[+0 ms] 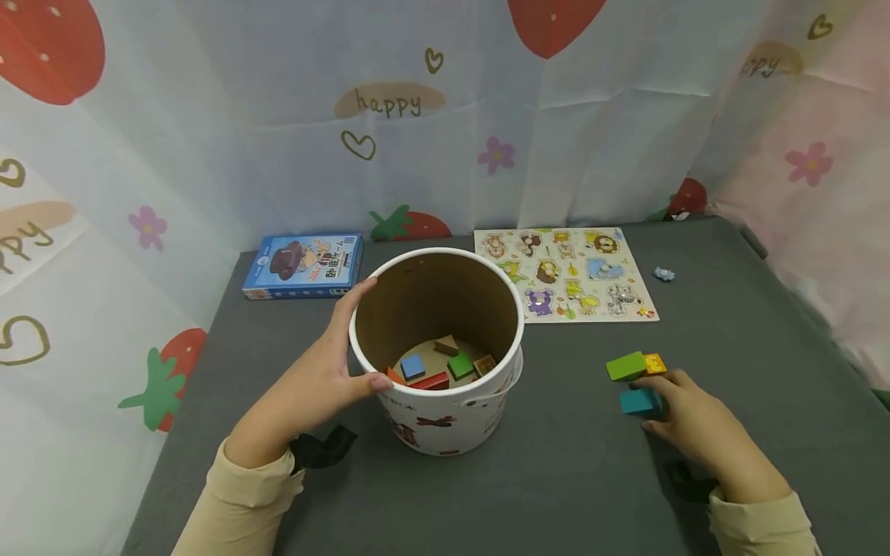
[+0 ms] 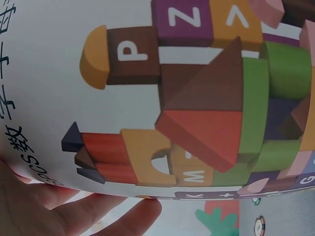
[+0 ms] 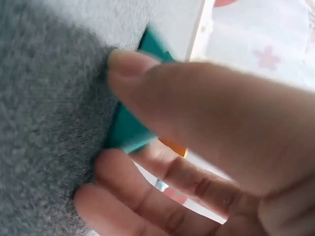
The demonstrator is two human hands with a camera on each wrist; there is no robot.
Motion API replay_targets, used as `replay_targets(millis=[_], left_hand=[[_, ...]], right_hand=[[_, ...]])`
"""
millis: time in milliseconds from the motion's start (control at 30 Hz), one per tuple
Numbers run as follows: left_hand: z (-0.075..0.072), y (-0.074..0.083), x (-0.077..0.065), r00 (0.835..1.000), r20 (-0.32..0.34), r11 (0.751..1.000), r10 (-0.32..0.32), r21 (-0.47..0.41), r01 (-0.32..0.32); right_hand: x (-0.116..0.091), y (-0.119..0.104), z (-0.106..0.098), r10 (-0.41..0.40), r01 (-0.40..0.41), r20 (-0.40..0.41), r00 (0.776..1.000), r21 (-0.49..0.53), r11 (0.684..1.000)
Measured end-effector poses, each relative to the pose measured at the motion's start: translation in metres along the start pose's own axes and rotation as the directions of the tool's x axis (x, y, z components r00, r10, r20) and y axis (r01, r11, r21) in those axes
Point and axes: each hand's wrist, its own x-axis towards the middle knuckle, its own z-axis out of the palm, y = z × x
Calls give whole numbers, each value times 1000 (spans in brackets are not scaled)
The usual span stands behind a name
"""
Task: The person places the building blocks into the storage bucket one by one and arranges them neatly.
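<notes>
A white bucket [image 1: 440, 421] with printed pictures stands upright in the head view. My left hand [image 1: 323, 371] holds it at the left side of the rim, thumb toward the front and fingers further back. Several small wooden blocks lie at its bottom, among them a blue block [image 1: 412, 366] and a green block [image 1: 460, 365]. On the right, my right hand [image 1: 702, 428] pinches a teal triangular block [image 1: 636, 401] close over the table. Just beyond are a green block [image 1: 626, 366] and a yellow block [image 1: 654, 364]. The right wrist view shows the thumb across the teal block [image 3: 129, 129].
A blue game box [image 1: 304, 266] lies at the back left of the grey table [image 1: 556, 479]. Behind the bucket to the right is an animal puzzle board [image 1: 566, 274], with a small bluish piece [image 1: 664, 274] beside it. A printed curtain [image 1: 292, 116] hangs behind.
</notes>
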Motion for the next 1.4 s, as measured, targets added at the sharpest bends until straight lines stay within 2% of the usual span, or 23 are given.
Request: replay_targets(millis=[100,167,300,367,467,533,600,667,700,767,833,867,967,1033,1133,1200,1233,1400], left_hand=[[1,-1,1,1000,2,1000,5,-9,-5],[2,-1,1,1000,4,1000,9,-21,-9],[2,-1,1,1000,8,999,19,-43,-19],[2,-1,1,1000,7,999,19,-48,-19],[1,-1,0,1000,5,999,19,-48,-19],[0,0,0,1000,6,999,16,-44,-16],[0,0,0,1000,8,999,15,-39,-15],[0,0,0,1000,10,999,12,-35,-11],[0,0,-1,1000,10,999,11,-34,-10],[0,1,-1,1000,11,999,7,-35,-7],[-1,1,-1,1000,9,999,3,-35,-3],[-1,1,-1,1000,7,999,2,-33,-1],[-1,0,-1,1000,6,1000,-3,-31,3],[-1,-1,0,1000,7,999,-5,-32,5],[0,-1,0,1000,9,999,-5,-33,5],[-1,-1,0,1000,7,999,-6,-34,6],[-1,-1,0,1000,5,999,-4,-34,4],[-2,-1,0,1000,3,1000,-7,-30,7]], right_hand=[[0,3,0,8,-8,29,1000,-18,1000],[-3,2,-2,13,-13,50,999,9,1000],[-9,-12,-7,-10,-8,90,996,191,981],[-11,-23,-11,-56,29,83,995,301,953],[-10,-39,-17,-157,118,51,986,442,889],[-8,-48,-22,-208,180,0,978,502,846],[-6,-59,-28,-245,253,-87,966,534,807],[-4,-70,-35,-269,343,-216,939,505,792],[-3,-77,-39,-276,386,-286,918,476,790],[-1,-93,-50,-288,467,-419,861,430,773],[0,-112,-64,-291,526,-521,802,388,757],[0,-122,-72,-294,555,-558,776,381,739],[1,-153,-92,-332,628,-636,697,318,710],[5,-169,-101,-384,677,-657,648,267,686],[17,-184,-106,-464,715,-643,609,192,672],[28,-190,-106,-515,724,-603,610,160,671],[33,-193,-106,-538,722,-574,617,142,677],[58,-207,-106,-632,701,-382,674,61,710]])
